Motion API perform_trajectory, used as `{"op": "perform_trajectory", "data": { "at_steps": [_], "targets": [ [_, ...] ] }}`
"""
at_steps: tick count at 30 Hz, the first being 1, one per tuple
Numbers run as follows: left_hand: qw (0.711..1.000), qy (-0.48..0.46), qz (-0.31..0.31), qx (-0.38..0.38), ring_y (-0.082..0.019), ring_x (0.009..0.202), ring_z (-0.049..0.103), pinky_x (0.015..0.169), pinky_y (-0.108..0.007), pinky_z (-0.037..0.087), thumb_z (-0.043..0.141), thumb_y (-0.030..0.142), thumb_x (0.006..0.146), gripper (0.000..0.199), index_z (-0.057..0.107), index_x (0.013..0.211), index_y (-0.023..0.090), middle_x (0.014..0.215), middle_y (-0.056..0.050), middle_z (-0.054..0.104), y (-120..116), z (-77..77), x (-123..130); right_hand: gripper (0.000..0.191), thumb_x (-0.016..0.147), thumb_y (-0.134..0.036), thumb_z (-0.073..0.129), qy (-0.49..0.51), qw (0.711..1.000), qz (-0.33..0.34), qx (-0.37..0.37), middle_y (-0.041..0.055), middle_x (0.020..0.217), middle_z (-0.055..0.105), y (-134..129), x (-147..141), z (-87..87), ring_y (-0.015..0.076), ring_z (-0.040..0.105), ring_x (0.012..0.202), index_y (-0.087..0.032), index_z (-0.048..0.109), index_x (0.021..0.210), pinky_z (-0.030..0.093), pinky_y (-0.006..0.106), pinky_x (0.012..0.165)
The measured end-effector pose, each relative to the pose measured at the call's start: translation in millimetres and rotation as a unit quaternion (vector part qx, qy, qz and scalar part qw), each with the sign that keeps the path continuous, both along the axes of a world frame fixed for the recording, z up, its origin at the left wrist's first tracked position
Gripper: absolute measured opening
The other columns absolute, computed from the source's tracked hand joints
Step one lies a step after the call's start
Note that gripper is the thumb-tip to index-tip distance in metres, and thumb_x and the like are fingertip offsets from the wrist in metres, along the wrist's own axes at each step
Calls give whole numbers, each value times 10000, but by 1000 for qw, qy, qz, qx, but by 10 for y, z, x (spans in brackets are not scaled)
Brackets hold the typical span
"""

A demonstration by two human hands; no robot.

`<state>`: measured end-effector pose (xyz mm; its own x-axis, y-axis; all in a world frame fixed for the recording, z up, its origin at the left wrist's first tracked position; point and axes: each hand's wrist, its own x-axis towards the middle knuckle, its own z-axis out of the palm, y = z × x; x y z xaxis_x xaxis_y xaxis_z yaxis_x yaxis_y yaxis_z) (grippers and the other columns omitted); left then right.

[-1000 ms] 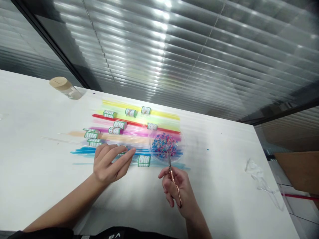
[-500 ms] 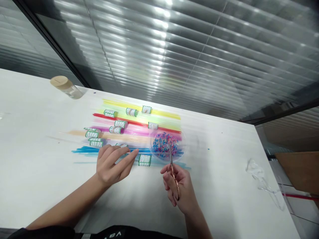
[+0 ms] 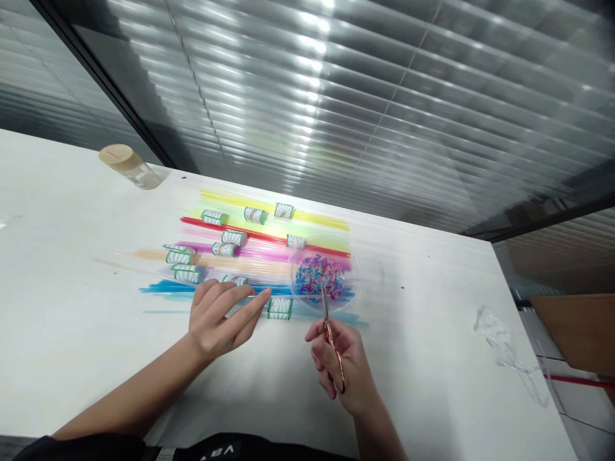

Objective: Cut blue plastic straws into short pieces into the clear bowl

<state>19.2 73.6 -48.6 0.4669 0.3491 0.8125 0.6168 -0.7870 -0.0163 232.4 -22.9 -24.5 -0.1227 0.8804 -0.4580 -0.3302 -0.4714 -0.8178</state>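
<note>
My left hand (image 3: pixel 223 315) is closed in a pinch on a thin pale plastic straw (image 3: pixel 305 296), which runs right toward the scissors over the near side of a clear round dish. My right hand (image 3: pixel 343 358) is closed around copper-handled scissors (image 3: pixel 328 330), blades pointing away from me over the dish. Small cut pieces (image 3: pixel 317 276), blue, pink and pale, are heaped inside the clear dish (image 3: pixel 354 291). Under and beyond my left hand lie bundles of long thin straws: blue straws (image 3: pixel 166 288), red straws (image 3: pixel 240 229) and yellow straws (image 3: pixel 317 221), several wrapped in paper labels (image 3: pixel 279 308).
A bottle with a tan lid (image 3: pixel 127 165) stands at the back left of the white table (image 3: pixel 432 358). Crumpled clear plastic (image 3: pixel 494 330) lies near the right edge. Window blinds (image 3: pixel 336 115) rise behind the table. A brown board (image 3: pixel 571 333) is beyond its right side.
The scissors have shifted slightly left with my right hand, and their blades look closer together. My left hand keeps its pinch, nearly unmoved. The whole view has shifted a little.
</note>
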Motion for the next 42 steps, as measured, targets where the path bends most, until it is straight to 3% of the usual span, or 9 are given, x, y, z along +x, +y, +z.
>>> {"op": "perform_trajectory", "data": {
  "at_steps": [4,12,23,30,36,42],
  "targets": [
    [1000,0,1,2,-157,626,592,611,-304,416,707,89,746,316,690,1030,226,753,-28,667,-1,26,6,454,766,-579,734,-19,1000,3,-15,-108,540,411,-1,6,16,-20,249,263,-163,552,768,171,118,241],
    [1000,-3,10,-8,-144,619,601,617,-291,420,690,114,774,297,681,1039,247,752,-19,672,-10,33,20,519,765,-655,687,18,999,5,41,-100,585,417,-54,-11,-22,-15,290,289,-158,586,877,246,134,293],
    [1000,10,-22,-12,-148,620,592,621,-298,407,669,115,793,253,690,1018,229,737,-17,667,-27,85,74,436,774,-570,734,12,1000,6,25,-116,551,397,-32,-10,-49,-10,286,280,-166,591,851,243,136,284],
    [1000,11,-23,-15,-156,626,595,612,-300,406,679,101,780,248,692,1003,211,743,-28,668,-27,80,76,432,792,-564,721,-12,1000,7,-18,-118,533,392,-8,-34,-26,-19,233,267,-172,540,772,179,123,244],
    [1000,3,-13,-13,-151,625,595,607,-291,407,696,96,766,291,691,1029,220,737,-21,671,-21,56,68,500,786,-647,673,10,999,1,49,-99,591,420,-54,-30,-32,-9,311,305,-166,581,891,262,136,311],
    [1000,19,-18,-12,-152,629,596,620,-299,414,675,115,792,224,697,990,219,736,-24,678,-38,91,88,460,768,-600,722,21,999,17,36,-111,529,399,-48,-51,-58,7,301,302,-172,595,875,264,145,314]
  ]
}}
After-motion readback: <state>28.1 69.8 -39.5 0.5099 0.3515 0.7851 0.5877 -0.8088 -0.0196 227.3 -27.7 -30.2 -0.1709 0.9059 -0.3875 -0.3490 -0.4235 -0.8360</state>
